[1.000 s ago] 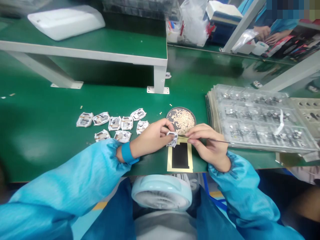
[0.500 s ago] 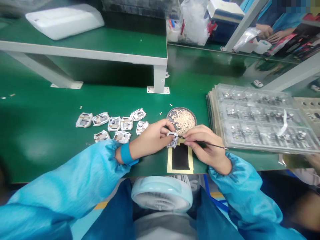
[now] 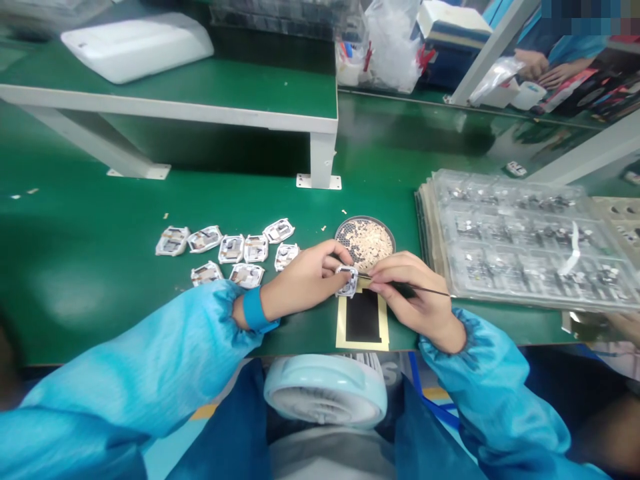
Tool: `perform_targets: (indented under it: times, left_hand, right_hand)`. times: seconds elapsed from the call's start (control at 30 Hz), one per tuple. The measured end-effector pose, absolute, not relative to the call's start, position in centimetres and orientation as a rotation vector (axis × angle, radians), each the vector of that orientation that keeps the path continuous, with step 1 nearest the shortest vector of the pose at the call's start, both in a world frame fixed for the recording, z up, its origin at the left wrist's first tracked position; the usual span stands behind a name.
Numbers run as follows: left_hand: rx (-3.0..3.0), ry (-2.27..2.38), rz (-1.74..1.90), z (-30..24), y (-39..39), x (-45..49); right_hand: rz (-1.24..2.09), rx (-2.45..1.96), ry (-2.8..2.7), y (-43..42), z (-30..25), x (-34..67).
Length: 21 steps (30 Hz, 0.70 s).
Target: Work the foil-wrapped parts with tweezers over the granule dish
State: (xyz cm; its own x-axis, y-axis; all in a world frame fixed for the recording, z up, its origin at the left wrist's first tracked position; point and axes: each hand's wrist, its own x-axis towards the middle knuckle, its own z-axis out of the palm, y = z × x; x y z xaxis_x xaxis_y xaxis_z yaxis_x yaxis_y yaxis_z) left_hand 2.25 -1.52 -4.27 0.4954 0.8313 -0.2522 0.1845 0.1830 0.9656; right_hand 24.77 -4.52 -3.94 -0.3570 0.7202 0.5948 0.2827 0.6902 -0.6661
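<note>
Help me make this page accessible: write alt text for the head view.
A person's left hand holds a small white frame; their right hand points a thin dark tool at it. Similar frames lie on the green bench.

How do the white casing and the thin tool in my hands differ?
The white casing is squat and boxy; the thin tool is long and rod-like. The casing is pale, the tool dark. Your left hand grips the casing, your right hand the tool. Both are held.
</note>
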Motion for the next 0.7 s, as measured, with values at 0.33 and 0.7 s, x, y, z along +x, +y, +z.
perform_targets:
  times: [0.33,0.7]
  left_hand:
    - [1.320,0.975,0.579,-3.90,-1.56,2.14]
    - [1.308,0.920,0.570,-3.48,-1.07,1.66]
  right_hand:
    - [0.672,-0.821,-1.895,-4.71,-4.23,24.89]
    - [1.014,-0.874,-1.732,-5.05,-3.87,25.22]
